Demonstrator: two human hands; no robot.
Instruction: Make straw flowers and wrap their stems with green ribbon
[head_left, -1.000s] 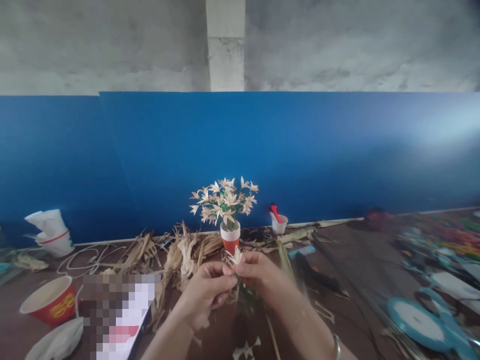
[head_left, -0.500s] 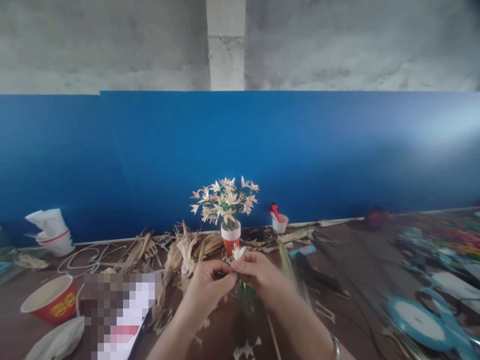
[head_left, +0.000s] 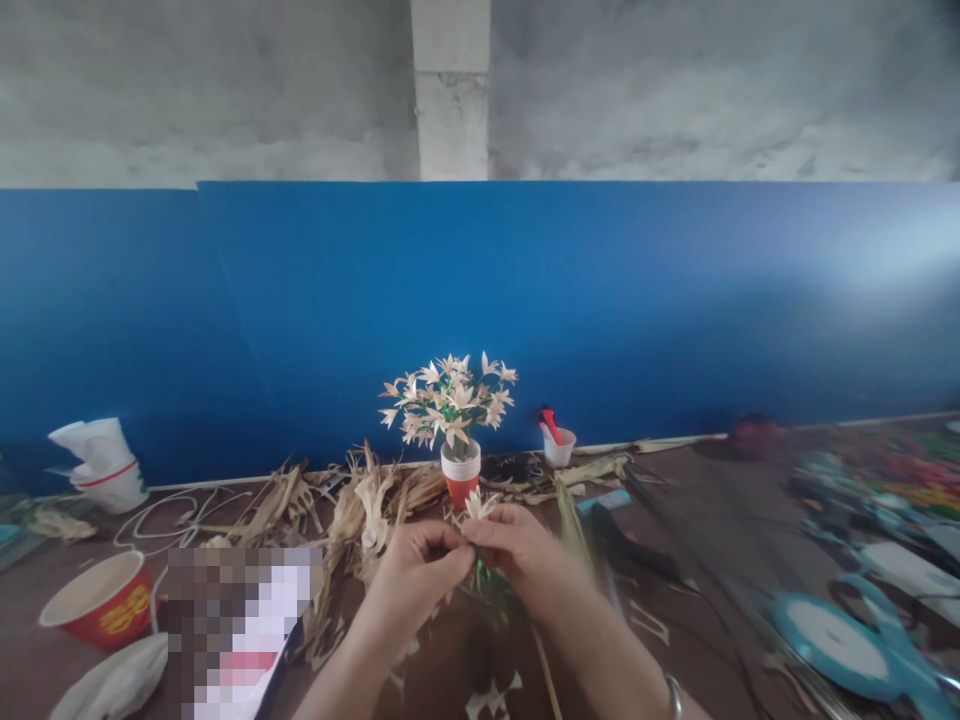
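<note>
One white flower (head_left: 478, 503), base behind fingertips (head_left: 480, 532)

The bare left forearm (head_left: 349, 650) and bare right forearm (head_left: 600, 635) slant inward. The bare left hand (head_left: 418, 565) and bare right hand (head_left: 517, 548) meet, fingers (head_left: 440, 535) curled, thumbs (head_left: 451, 570) pinching inward, nearly tip to tip.

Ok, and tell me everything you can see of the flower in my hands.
The flower is small and cream-white, with narrow, pointed petals spread open. They look thin and dry, perhaps husk or paper. It points upward, in front of the pot. The right hand pinches it just below the petals. The left hand is close against that spot, but whether it grips the flower is hidden. Some green shows lower down, probably its stem.
</note>
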